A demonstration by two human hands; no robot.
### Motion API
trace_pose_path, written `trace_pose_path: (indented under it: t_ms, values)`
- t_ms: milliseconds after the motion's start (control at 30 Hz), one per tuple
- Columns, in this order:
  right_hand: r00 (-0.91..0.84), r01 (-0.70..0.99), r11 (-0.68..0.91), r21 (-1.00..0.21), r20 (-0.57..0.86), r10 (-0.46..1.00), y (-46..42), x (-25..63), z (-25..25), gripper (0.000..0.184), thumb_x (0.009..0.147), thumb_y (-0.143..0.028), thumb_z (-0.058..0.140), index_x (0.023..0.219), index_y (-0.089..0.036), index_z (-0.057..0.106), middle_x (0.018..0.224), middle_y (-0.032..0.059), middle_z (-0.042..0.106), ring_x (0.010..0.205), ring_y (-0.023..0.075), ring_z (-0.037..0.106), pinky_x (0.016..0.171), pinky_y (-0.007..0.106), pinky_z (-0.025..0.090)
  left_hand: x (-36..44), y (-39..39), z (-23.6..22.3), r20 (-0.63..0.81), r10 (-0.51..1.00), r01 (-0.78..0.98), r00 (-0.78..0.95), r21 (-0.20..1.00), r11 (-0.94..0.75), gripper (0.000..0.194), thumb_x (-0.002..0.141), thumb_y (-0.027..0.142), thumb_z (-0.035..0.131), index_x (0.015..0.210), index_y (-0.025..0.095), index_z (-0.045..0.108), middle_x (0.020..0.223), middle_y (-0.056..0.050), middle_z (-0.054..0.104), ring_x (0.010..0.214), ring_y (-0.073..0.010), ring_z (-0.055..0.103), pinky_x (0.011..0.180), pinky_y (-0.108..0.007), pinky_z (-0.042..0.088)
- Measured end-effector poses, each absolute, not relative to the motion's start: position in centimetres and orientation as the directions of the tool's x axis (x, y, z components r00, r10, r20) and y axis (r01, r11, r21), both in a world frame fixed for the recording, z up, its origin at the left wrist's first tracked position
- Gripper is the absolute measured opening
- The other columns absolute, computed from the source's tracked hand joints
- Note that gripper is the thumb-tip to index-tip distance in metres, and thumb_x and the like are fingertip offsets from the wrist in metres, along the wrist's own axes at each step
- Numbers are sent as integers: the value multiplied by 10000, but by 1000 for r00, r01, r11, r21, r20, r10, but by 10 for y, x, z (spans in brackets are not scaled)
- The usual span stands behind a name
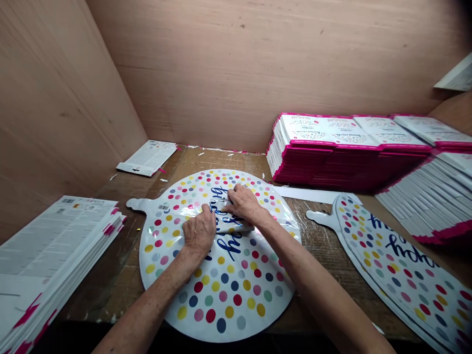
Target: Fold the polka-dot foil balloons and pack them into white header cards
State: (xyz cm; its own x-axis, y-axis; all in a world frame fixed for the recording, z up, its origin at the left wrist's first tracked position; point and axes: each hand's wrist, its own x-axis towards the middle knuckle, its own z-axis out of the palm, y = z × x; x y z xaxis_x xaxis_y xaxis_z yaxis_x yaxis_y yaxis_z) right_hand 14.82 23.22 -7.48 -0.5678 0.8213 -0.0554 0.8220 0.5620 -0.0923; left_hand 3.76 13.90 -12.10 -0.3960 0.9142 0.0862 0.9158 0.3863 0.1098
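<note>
2 hands [199,232] [242,202] seemingly crease a dotted foil balloon [221,300]

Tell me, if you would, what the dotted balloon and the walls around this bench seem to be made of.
The round dotted balloon looks like thin metallised foil film with a glossy printed face: it shines and creases sharply at its fold. The walls look like matte wood-veneer plywood, judging by their fine grain, though a laminate can't be ruled out.

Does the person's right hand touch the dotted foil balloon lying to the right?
Apart: the head view shows the right hand on a nearer balloon, with tabletop between it and the far balloon.
</note>
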Motion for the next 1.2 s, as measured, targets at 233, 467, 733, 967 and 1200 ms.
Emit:
trace_pose_path:
  t_ms: [233, 467, 733, 967, 1200]
  values:
    - [-653, 737, 610, -291, -73, 754, 211, 171, -71, 172, 921, -367, 595, 1002, -217, 615, 900, 15, 679, 825, 160, 597, 676, 243, 372, 21, 111, -110, 202, 879, 809, -433, 517, 280, 462, 909, 505, 502, 1173, 138, 601, 1060, -126, 707, 1001, -294, 645, 824, -366, 486]
    - [-754, 549, 600, -582, -35, 656, 152, 164, -91, 238, 921, -420, 542, 860, -194, 583, 786, 17, 621, 733, 161, 548, 647, 257, 353, 24, 77, -99, 140, 889, 530, -436, 839, 127, 312, 851, 426, 561, 968, 167, 690, 646, 2, 678, 626, -167, 636, 621, -254, 465]
    - [-694, 541, 431, -722, -93, 714, 145, 204, -114, 434, 879, -586, 473, 667, -209, 499, 611, -10, 532, 575, 137, 466, 522, 252, 322, -87, -5, -72, 345, 718, 789, -605, 135, 600, 385, 945, 351, 458, 1160, 77, 621, 1162, -202, 675, 1092, -326, 621, 908, -397, 470]
    - [-701, 447, 342, -826, -86, 708, 142, 222, -123, 470, 863, -642, 505, 718, -198, 558, 635, -6, 558, 563, 128, 469, 499, 242, 343, -117, -10, -59, -13, 767, 746, -641, -246, 619, 376, 954, 204, 361, 1052, 86, 705, 1049, -221, 705, 990, -327, 676, 789, -371, 495]
    - [-692, 354, 308, -883, -26, 721, 141, 227, -125, 450, 861, -615, 530, 748, -184, 593, 644, -6, 571, 584, 132, 499, 507, 229, 374, -119, 6, -13, -69, 812, 791, -580, -287, 541, 343, 888, 234, 462, 937, 52, 748, 986, -272, 713, 994, -393, 669, 800, -424, 496]
